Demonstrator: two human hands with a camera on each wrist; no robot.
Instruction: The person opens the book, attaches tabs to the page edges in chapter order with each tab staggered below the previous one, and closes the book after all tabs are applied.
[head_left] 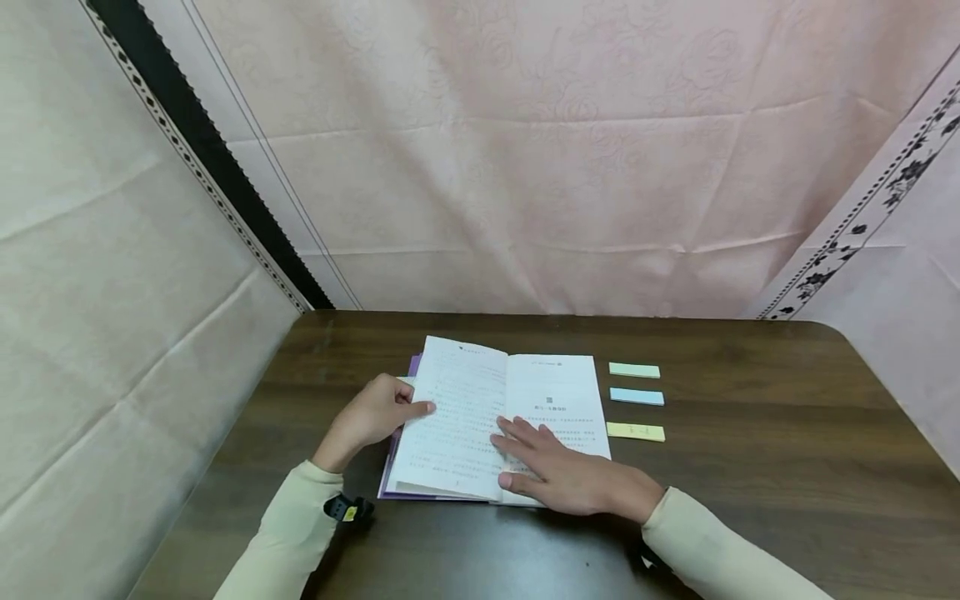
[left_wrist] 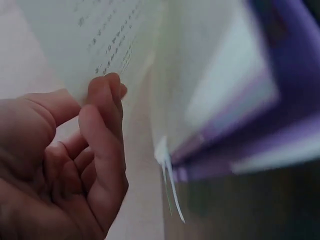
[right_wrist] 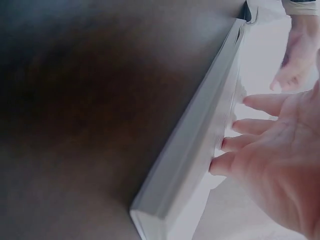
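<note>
An open book [head_left: 558, 379] with printed pages and a purple cover [left_wrist: 300, 80] lies on the table. My left hand [head_left: 375, 412] pinches a page [head_left: 457, 433] at its left edge, thumb on top and fingers behind. In the left wrist view that page stands lifted away from those beneath it, the left hand [left_wrist: 95, 150] at its edge. White ribbon ends [left_wrist: 172, 195] hang from the spine. My right hand [head_left: 566, 473] rests with spread fingers on the right page, fingertips near the gutter. From the right wrist, the right hand [right_wrist: 280, 150] appears over the thick page block [right_wrist: 190, 145].
Three paper strips lie right of the book: a green strip [head_left: 634, 370], a blue strip [head_left: 637, 397] and a yellow strip [head_left: 636, 432] close to the book's edge. The brown wooden table [head_left: 765, 450] meets pale cloth hangings [head_left: 525, 183] behind and at both sides.
</note>
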